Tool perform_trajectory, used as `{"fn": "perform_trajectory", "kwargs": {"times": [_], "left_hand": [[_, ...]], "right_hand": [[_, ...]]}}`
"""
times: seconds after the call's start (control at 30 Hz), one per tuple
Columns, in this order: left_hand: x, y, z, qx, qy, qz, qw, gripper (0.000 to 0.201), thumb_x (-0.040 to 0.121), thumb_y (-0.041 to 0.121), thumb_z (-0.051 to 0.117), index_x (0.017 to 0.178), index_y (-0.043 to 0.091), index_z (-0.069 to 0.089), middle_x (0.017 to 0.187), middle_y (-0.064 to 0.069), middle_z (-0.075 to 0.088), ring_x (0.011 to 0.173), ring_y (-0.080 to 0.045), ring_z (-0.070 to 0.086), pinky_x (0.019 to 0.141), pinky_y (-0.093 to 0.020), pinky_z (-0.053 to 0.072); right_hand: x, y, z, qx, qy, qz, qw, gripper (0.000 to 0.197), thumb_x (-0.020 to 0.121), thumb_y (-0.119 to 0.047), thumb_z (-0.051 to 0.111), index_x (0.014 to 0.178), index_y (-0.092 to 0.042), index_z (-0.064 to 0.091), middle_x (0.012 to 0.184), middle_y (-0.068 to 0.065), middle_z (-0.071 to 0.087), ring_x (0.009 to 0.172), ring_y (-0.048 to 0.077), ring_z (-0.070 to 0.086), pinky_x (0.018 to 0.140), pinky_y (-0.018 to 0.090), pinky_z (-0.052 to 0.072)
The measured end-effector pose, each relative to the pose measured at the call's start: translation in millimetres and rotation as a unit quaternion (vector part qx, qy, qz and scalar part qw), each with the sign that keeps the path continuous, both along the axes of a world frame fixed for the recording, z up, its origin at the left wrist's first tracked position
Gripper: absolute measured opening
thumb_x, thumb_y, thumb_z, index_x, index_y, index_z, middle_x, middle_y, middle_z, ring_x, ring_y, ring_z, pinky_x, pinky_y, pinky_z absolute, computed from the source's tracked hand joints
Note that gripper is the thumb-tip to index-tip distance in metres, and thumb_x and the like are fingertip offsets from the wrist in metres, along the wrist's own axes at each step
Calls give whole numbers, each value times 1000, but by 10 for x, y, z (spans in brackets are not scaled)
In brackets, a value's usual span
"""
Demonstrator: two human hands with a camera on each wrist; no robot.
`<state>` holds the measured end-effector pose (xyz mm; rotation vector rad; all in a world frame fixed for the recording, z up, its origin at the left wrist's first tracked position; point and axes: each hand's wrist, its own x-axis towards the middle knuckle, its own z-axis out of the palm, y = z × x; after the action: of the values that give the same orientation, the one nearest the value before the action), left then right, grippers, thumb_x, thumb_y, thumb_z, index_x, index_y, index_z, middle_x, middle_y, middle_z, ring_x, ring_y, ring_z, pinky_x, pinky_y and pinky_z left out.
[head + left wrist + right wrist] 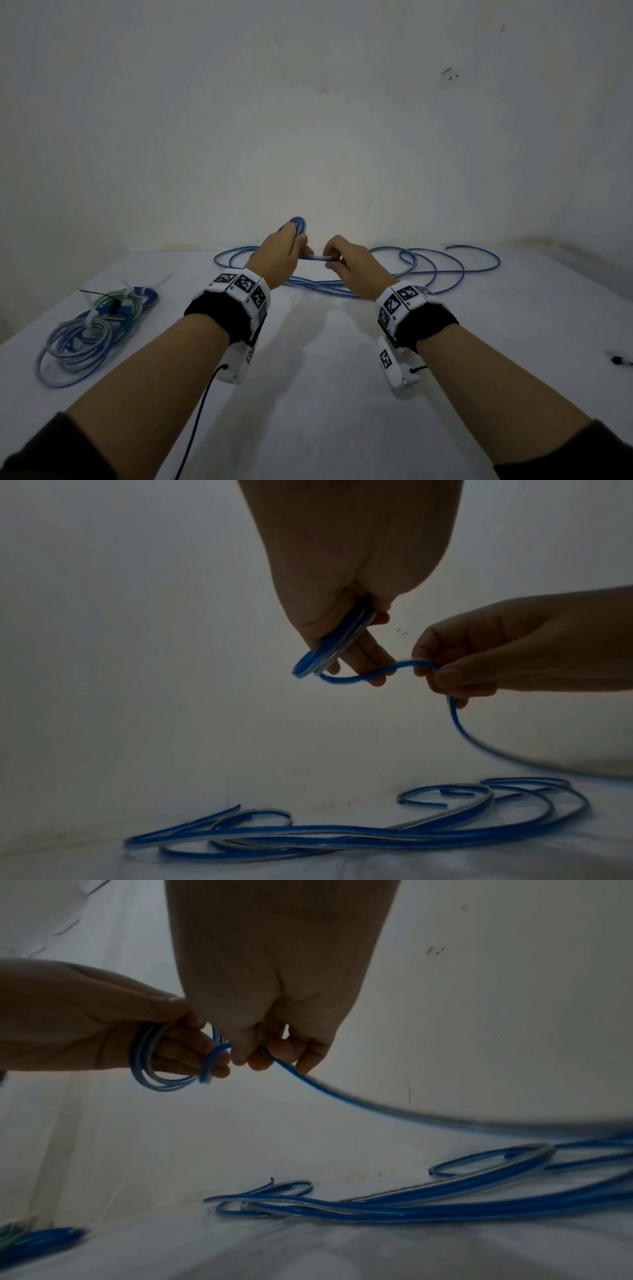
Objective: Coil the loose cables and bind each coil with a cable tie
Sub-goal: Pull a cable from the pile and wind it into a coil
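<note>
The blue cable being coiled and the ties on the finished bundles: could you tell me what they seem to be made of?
Blue cable: glossy, flexible plastic sheath, apparently translucent with a pale stripe; it bends smoothly. Ties: thin whitish strips, probably nylon.

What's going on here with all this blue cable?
A person is winding a loose blue cable into a small coil above a white table. The left hand grips the few loops wound so far, while the right hand pinches the cable just beside them, feeding in the next stretch. Most of the cable lies sprawled on the table behind the hands. At the left lie finished coils, already bound with cable ties.
</note>
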<state>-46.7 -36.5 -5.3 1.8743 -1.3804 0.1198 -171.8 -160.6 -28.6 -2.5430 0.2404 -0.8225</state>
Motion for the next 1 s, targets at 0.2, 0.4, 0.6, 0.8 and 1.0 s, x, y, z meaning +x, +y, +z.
{"fn": "perform_trajectory", "kwargs": {"times": [0.2,0.4,0.6,0.8,1.0], "left_hand": [[-57,17,-15,65,-1,9,998,22,100,16,29,94,3,45,81,-3,63,80,-22,64,73,-32,50],[-70,1,-24,82,7,11,997,23,100,21,32,90,10,49,70,2,56,60,-8,50,56,-26,41],[-112,33,-45,3,201,-73,977,38,100,29,35,71,15,55,52,14,52,45,1,44,51,-12,34],[-48,86,44,-24,315,-84,945,39,100,30,37,65,13,45,41,13,33,36,-3,26,42,-17,21],[-35,109,91,-86,438,-109,888,36,100,35,34,70,16,43,43,11,36,37,-6,29,41,-16,29]], "right_hand": [[41,-56,-16,-223,-61,-86,969,10,84,-19,58,85,-13,67,82,7,62,66,28,56,61,36,42],[21,-47,-13,-230,-55,-111,965,25,92,-33,43,93,-27,68,93,-7,65,96,25,48,80,35,25],[51,24,78,-63,-50,6,997,23,94,-29,42,102,-14,58,84,-8,54,83,13,48,87,39,37],[-14,-118,19,9,-79,19,997,11,93,-8,51,101,-5,57,94,8,62,86,20,52,77,25,40],[-76,-204,-105,86,-63,-45,993,15,89,-3,52,103,-8,57,87,6,66,79,23,56,72,28,43]]}}
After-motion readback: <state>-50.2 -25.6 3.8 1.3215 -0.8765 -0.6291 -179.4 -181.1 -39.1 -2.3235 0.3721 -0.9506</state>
